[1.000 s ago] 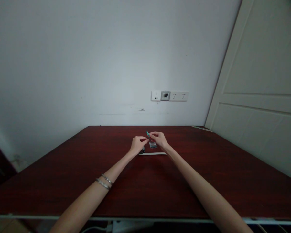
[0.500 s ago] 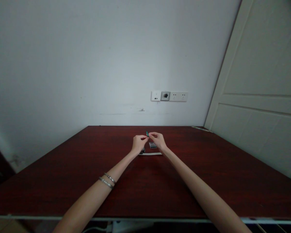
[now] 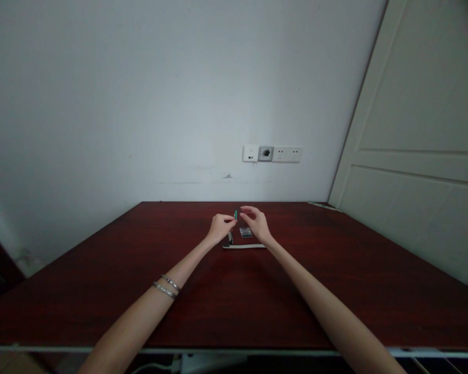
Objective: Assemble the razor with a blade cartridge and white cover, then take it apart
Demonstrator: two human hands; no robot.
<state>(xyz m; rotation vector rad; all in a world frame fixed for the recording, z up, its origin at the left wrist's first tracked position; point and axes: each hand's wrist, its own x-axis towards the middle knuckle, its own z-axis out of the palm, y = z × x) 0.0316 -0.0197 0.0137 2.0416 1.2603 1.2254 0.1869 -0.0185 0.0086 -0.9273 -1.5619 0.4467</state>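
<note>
Both my arms reach far out over a dark red wooden table (image 3: 101, 280). My left hand (image 3: 220, 228) is closed in a pinch on a small green thing (image 3: 236, 213), held upright just above the table. My right hand (image 3: 255, 222) is beside it with fingers spread apart and holds nothing. Below the hands lie a small clear box (image 3: 245, 232), a short dark piece (image 3: 230, 238) and a long white strip (image 3: 245, 246). Two bracelets sit on my left forearm.
A white wall rises behind the table, with a row of wall sockets (image 3: 272, 154). A pale door (image 3: 421, 156) stands at the right. A white strip runs along the table's near edge.
My right hand has let go of the small green thing and opened; the left hand now holds it alone, turned more upright.
</note>
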